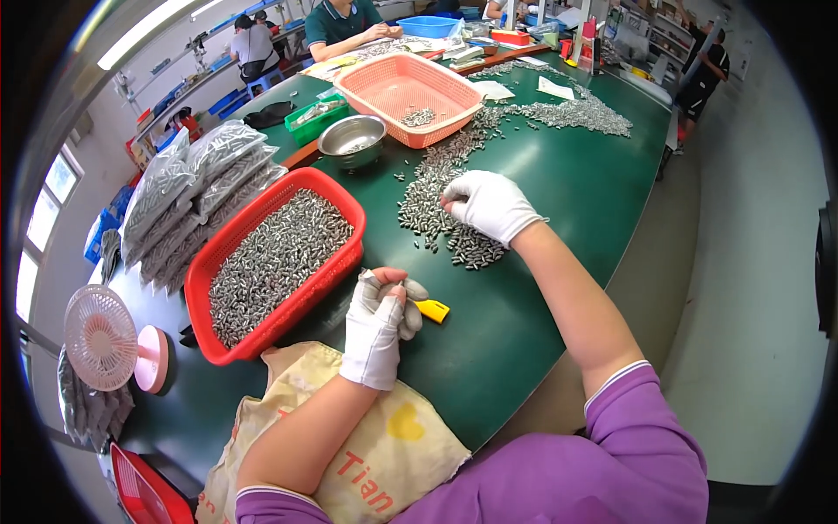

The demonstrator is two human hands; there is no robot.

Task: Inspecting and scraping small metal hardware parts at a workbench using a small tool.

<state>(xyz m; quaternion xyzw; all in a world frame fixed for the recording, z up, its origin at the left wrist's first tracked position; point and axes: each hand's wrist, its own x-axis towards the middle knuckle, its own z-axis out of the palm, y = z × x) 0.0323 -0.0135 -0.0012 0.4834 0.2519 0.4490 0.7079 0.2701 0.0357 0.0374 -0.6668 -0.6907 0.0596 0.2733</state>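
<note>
My left hand (pixel 377 325), in a white glove with bare thumb and index tips, is closed beside the red basket (pixel 348 260); what it holds, if anything, is hidden. A small yellow plastic piece (pixel 433 311) shows right by its fingers; whether they touch it I cannot tell. Small shiny metal pins (pixel 281 262) fill the red basket. My right hand (pixel 489 207), gloved likewise, hovers over or touches a loose spread of the same pins (pixel 428 205) on the green table (pixel 489 349). Its fingers are curled together, their tips partly hidden, so I cannot make out anything in them.
Beyond stand a pink basket (pixel 371 92) with a few pins, a steel bowl (pixel 353 140) and a green bin (pixel 316 120). Stacked bags of pins (pixel 196 188) and a pink fan (pixel 101 336) are at left. A printed cloth (pixel 428 437) hangs over the near edge. A co-worker (pixel 345 26) sits opposite.
</note>
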